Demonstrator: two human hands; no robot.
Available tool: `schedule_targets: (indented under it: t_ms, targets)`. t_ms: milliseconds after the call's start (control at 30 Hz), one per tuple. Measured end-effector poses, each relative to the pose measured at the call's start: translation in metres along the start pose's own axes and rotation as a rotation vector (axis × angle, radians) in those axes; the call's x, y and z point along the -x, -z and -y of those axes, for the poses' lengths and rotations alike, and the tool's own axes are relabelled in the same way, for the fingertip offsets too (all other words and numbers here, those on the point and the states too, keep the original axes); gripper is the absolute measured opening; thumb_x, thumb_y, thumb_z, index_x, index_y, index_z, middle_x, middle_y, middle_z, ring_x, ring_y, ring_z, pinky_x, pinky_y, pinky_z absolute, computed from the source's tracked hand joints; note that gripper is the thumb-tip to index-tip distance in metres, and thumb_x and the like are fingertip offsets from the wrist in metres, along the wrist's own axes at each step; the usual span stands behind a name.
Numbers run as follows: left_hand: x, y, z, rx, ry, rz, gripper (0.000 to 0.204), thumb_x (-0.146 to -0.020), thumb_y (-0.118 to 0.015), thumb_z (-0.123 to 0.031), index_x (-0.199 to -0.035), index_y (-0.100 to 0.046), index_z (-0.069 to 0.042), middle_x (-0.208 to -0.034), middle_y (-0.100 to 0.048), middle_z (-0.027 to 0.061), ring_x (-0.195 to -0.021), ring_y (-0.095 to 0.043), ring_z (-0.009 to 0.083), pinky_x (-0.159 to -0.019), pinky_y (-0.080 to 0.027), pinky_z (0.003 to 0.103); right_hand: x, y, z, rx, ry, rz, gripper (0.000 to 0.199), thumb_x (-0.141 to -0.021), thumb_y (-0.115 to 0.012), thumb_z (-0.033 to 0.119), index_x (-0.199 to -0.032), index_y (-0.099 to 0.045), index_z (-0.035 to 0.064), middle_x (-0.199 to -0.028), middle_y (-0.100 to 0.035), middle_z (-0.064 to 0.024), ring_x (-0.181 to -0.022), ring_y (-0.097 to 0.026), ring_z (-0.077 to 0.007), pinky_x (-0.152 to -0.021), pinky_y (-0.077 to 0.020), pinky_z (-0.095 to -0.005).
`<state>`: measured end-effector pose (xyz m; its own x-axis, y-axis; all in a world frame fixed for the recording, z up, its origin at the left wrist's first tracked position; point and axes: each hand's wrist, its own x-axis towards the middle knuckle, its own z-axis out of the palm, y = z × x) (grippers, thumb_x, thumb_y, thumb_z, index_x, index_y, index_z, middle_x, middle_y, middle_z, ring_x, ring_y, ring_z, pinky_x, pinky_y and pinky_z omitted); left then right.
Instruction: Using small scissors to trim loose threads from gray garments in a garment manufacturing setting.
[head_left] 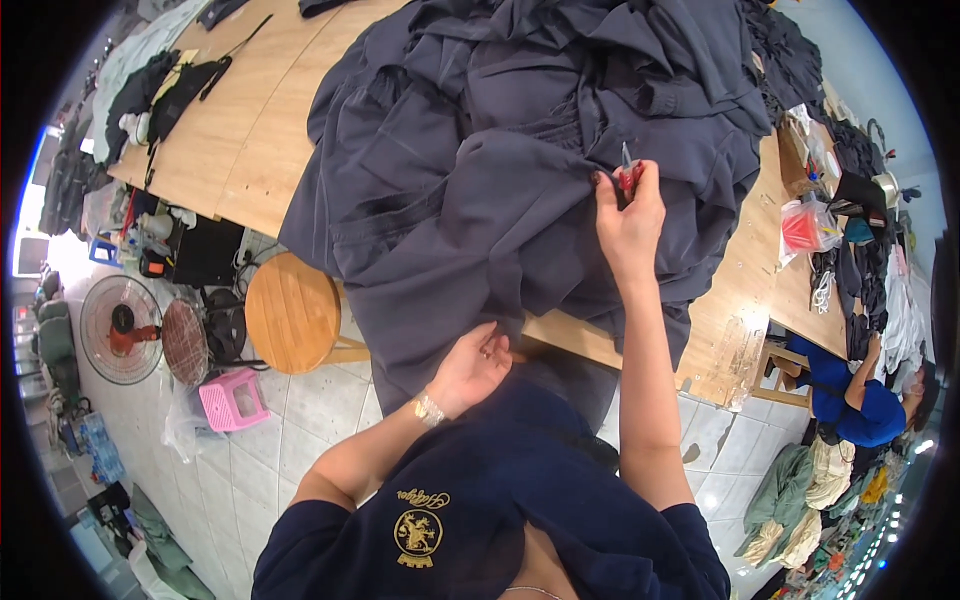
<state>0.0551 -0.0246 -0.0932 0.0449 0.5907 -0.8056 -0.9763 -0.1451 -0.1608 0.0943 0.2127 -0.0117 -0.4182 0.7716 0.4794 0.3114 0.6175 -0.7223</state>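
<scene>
A large heap of dark grey garments (420, 230) covers the table in front of me, with gathered elastic waistbands showing in its folds. My right hand (632, 215) is closed on a small pair of thread snips (628, 172) with red handles, blades pointing away from me. Its thumb and fingertips are against the cloth, and whether they also pinch it is unclear. Close to my body, my left hand (472, 371) lies against the garment's near edge, fingers loosely bent and apart, with nothing seen in it. A watch is on that wrist.
The wooden table (255, 150) runs under the heap. On my left are a round wooden stool (292, 312), a pink plastic stool (233, 400) and a fan (121, 328). A plastic bag with red contents (806, 228) lies at right. Beyond it, a person in blue (850, 395) works among cloth piles.
</scene>
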Motion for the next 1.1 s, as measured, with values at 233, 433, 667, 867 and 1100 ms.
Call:
schedule_targets:
  t_ms: [233,433,667,867,1100]
  targets:
    - [0.105,-0.086,-0.051,-0.495,-1.193,0.524,0.013,-0.085,-0.058,-0.002,-0.095,-0.052,-0.007,-0.088,-0.055,0.0020,-0.082,-0.052,0.0077,-0.071,-0.042,0.023,-0.002,0.012,0.011,-0.172,-0.067,-0.008,0.023,-0.082,-0.065,0.005,-0.084,-0.043,0.0014,-0.068,-0.049,-0.0083,-0.059,-0.047,-0.0170,-0.058,-0.0411,-0.0288]
    - [0.106,-0.135,-0.069,-0.396,-1.468,0.423,0.014,-0.086,-0.058,0.000,-0.090,-0.048,-0.007,-0.083,-0.053,0.0006,-0.073,-0.050,0.0062,-0.069,-0.042,0.023,0.002,0.004,0.007,-0.241,-0.059,-0.076,0.023,-0.081,-0.066,0.005,-0.085,-0.044,0.0016,-0.066,-0.044,-0.0053,-0.057,-0.042,-0.0153,-0.058,-0.0403,-0.0276]
    - [0.057,-0.096,-0.025,-0.121,-0.172,0.317,0.009,-0.084,-0.059,-0.003,-0.076,-0.056,-0.005,-0.077,-0.058,0.0045,-0.077,-0.054,0.0136,-0.064,-0.042,0.026,0.032,0.012,0.038,-0.020,0.055,-0.111,0.022,-0.076,-0.064,-0.001,-0.090,-0.047,-0.0001,-0.093,-0.048,-0.0143,-0.078,-0.046,-0.0255,-0.070,-0.0392,-0.0327]
    - [0.063,-0.093,-0.015,-0.384,-0.605,0.376,0.010,-0.089,-0.058,-0.012,-0.097,-0.063,-0.006,-0.095,-0.063,0.0030,-0.089,-0.057,0.0134,-0.079,-0.045,0.030,0.060,0.006,0.066,-0.763,-0.209,0.229,0.024,-0.075,-0.055,-0.010,-0.090,-0.042,0.0035,-0.086,-0.051,-0.0044,-0.071,-0.040,-0.0081,-0.067,-0.0379,-0.0214]
    - [0.076,-0.105,-0.032,-0.780,-0.903,0.319,0.017,-0.092,-0.058,-0.015,-0.101,-0.062,-0.002,-0.093,-0.065,0.0046,-0.085,-0.060,0.0133,-0.076,-0.048,0.029,0.061,-0.008,0.073,-0.618,-0.021,0.439,0.033,-0.071,-0.061,-0.004,-0.093,-0.038,0.0029,-0.085,-0.050,-0.0078,-0.073,-0.046,-0.0129,-0.072,-0.0412,-0.0239]
